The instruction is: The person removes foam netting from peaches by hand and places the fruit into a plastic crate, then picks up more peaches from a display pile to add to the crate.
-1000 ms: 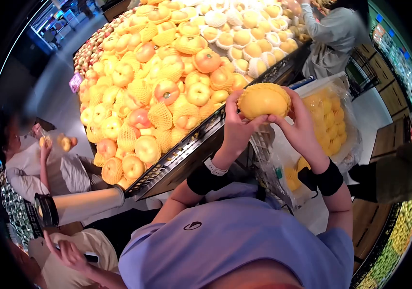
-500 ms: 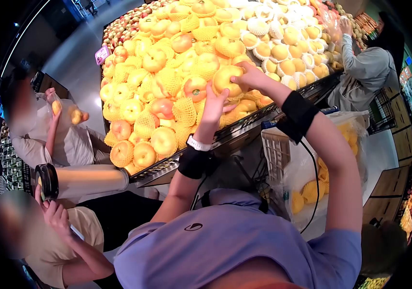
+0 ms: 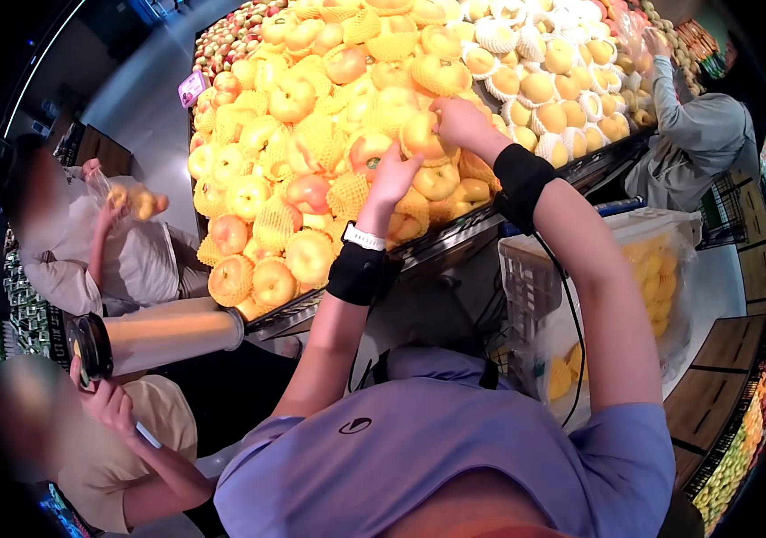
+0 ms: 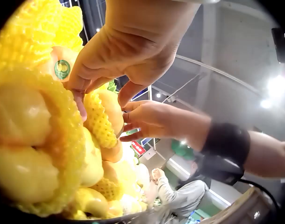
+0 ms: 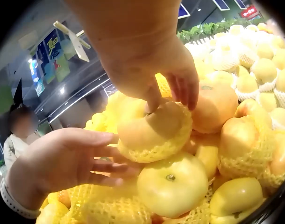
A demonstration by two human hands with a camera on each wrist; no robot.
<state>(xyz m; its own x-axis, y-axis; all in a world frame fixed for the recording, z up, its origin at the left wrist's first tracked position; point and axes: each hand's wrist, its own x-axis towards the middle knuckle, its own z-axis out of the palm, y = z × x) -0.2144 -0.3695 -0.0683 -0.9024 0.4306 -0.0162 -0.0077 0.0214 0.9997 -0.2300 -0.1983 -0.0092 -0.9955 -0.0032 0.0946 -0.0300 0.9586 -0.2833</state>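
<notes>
Near to far. Closest to the wearer, a grey crate point(image 3: 526, 280) stands below the right forearm, with bagged yellow fruit in view at its side. Next comes the dark edge point(image 3: 456, 236) of the display, and over it both hands converge on one netted fruit point(image 5: 154, 128) resting on the heap. The left hand point(image 5: 63, 161) lies to the fruit's left, its fingers spread and nearly straight, tips at the fruit's lower flank; whether they bear any weight cannot be told. The right hand point(image 5: 142, 65) comes from above, thumb and fingers pinching the upper side, and is the nearer grip. The governing relation is therefore vertical: the fruit sits directly beneath the right grip. Squat and rounded, it shows no marked long axis, so its orientation should matter little. An unwrapped yellow fruit point(image 5: 173, 184) lies just below it, stem end outward. Farther off lie fruits in white netting point(image 3: 558, 90).
</notes>
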